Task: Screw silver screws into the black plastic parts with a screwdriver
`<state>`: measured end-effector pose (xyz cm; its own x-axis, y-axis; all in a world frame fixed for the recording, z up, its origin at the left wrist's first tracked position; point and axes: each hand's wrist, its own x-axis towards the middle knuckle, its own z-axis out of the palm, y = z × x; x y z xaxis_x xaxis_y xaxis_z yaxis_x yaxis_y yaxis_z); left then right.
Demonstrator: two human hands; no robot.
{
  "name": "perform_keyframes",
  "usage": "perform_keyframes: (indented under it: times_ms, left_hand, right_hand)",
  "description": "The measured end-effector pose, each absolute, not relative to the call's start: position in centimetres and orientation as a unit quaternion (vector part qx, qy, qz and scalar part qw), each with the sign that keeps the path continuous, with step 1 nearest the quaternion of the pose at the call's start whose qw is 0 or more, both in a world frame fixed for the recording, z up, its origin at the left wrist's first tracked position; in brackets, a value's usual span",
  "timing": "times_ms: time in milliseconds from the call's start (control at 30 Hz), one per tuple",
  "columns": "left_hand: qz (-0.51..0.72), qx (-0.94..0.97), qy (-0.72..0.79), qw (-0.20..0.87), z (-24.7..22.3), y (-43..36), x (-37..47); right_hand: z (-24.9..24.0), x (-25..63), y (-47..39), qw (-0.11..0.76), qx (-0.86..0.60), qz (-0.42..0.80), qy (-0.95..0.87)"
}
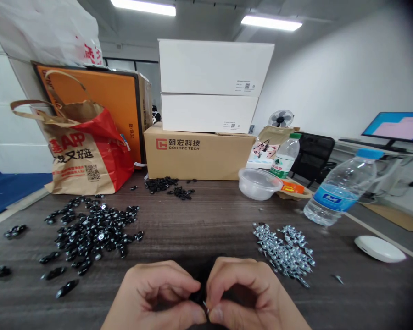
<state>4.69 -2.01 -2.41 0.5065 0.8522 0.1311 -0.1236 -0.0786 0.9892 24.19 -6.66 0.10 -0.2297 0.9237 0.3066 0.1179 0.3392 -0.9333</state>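
Observation:
My left hand (163,293) and my right hand (249,293) meet at the table's near edge, fingertips almost touching. The left is closed in a pinch on a small black part (197,297), mostly hidden by fingers. Between the right thumb and forefinger is a small silver screw (205,306), its tip against the black part. To the right lies a heap of loose silver screws (285,252). On the left spreads a pile of black parts with shiny metal in them (96,229). A smaller pile of plain black parts (161,184) sits at the back.
Behind the piles stand a brown carton (198,158) with white boxes (213,68) on it and a paper bag (86,151). A plastic tub (258,185), a green-capped bottle (285,156), a blue-capped bottle (340,192) and a white oval object (380,248) are on the right.

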Motion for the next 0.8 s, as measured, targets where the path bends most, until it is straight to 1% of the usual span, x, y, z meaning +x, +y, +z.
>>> perform_keyframes:
  times_ms: [100, 267, 433, 533, 633, 800]
  left_hand:
    - [0.415, 0.646, 0.270, 0.581, -2.4, -2.1, 4.4]
    - [0.481, 0.683, 0.227, 0.500, -2.1, -2.3, 4.3]
    - [0.484, 0.759, 0.197, 0.389, -0.9, -2.2, 4.4]
    - [0.487, 0.775, 0.190, 0.355, -0.9, -2.4, 4.3]
    - [0.477, 0.760, 0.228, 0.379, -1.4, -2.7, 4.1]
    - [0.451, 0.698, 0.251, 0.496, -1.2, -2.8, 4.1]
  right_hand:
    - [0.1, 24.2, -6.7, 0.479, -0.403, 0.422, -0.656]
    - [-0.2, 24.1, -7.0, 0.478, -0.424, 0.411, -0.650]
    - [-0.5, 24.1, -7.0, 0.464, -0.443, 0.367, -0.674]
    - [-0.7, 24.1, -7.0, 0.451, -0.449, 0.353, -0.686]
    - [-0.8, 23.9, -7.2, 0.444, -0.455, 0.346, -0.690]
    - [-0.4, 23.7, -7.3, 0.467, -0.441, 0.314, -0.700]
